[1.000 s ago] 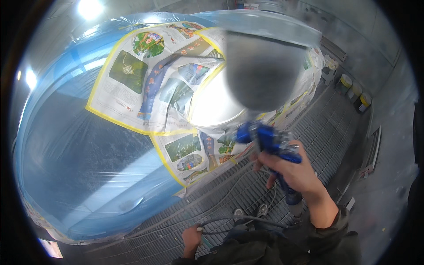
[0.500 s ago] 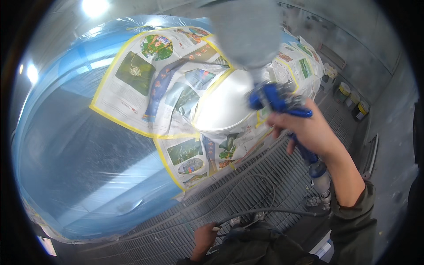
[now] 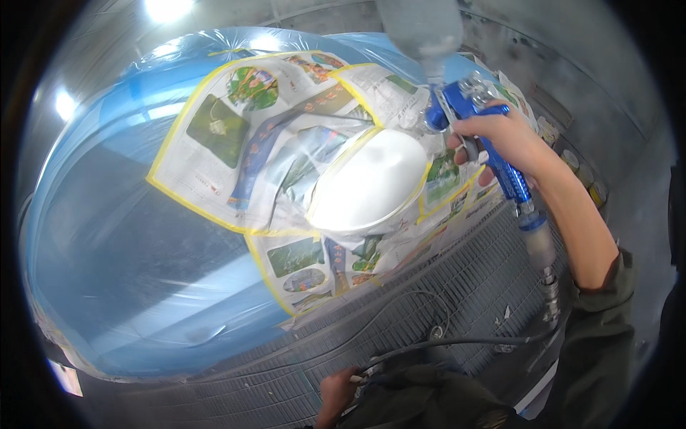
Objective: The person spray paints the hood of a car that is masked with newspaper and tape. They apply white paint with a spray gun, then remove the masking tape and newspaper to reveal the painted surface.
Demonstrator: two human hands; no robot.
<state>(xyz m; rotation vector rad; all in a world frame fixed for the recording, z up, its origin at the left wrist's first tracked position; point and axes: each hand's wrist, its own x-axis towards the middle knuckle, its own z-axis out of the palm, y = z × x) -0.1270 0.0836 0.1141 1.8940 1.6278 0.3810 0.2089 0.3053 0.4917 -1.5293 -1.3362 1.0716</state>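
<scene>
My right hand point(image 3: 504, 146) grips a blue and silver spray gun point(image 3: 464, 107) with a translucent cup point(image 3: 418, 28) on top. A fitting under its handle joins a black hose point(image 3: 457, 342), which my left hand point(image 3: 337, 390) holds low near my body. The gun is held up beside a bright white oval panel point(image 3: 371, 179), framed by yellow tape and masking newspaper point(image 3: 221, 129). Around the paper, blue-tinted plastic sheeting point(image 3: 128, 250) covers the large curved body.
Below the covered body runs a metal grate floor point(image 3: 429, 304) with a thinner hose looped on it. Several buckets point(image 3: 597, 191) stand by the grey wall point(image 3: 629, 236) at the right. Bright lamps point(image 3: 168, 7) shine at the upper left.
My right hand and the spray gun have moved up and rightward, showing more of the white panel. My left hand has shifted slightly right, still on the hose.
</scene>
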